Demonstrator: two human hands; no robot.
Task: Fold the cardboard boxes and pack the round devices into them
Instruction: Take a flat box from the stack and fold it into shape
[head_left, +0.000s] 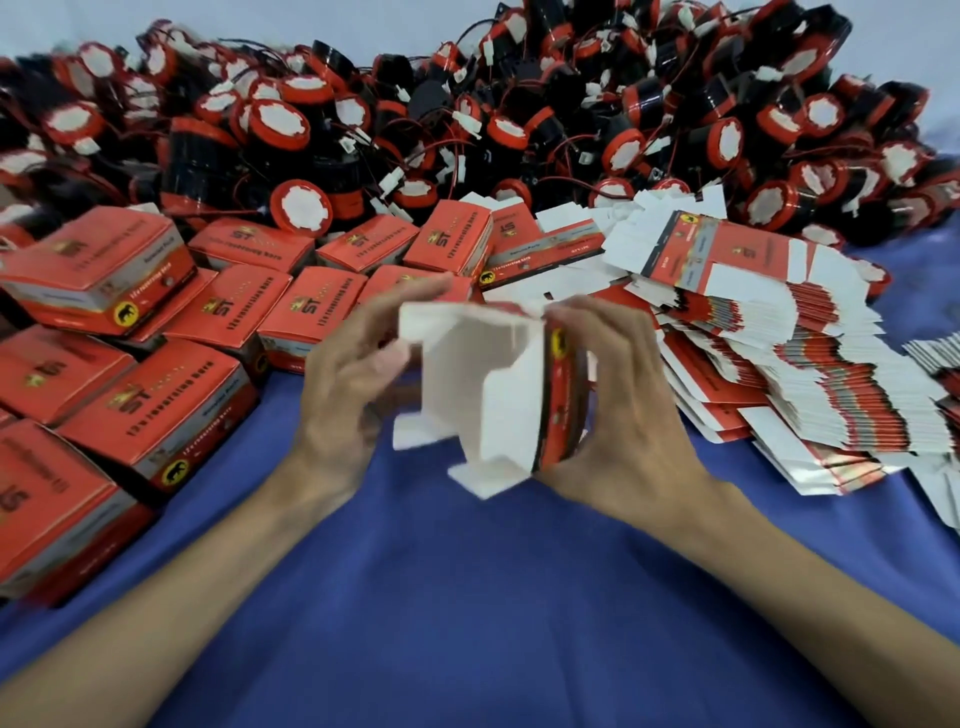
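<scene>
Both my hands hold one partly opened cardboard box (483, 384) above the blue cloth, its white inside facing me and its flaps loose. My left hand (353, 379) grips the box's left side, thumb on the upper flap. My right hand (613, 410) curls round the red printed right side. A large heap of round red-and-black devices (467, 114) with white tops and thin wires fills the far side.
Several folded red boxes (156, 322) lie in rows on the left. A fanned pile of flat unfolded boxes (789, 353) lies on the right. The blue cloth (493, 597) covers the surface near me.
</scene>
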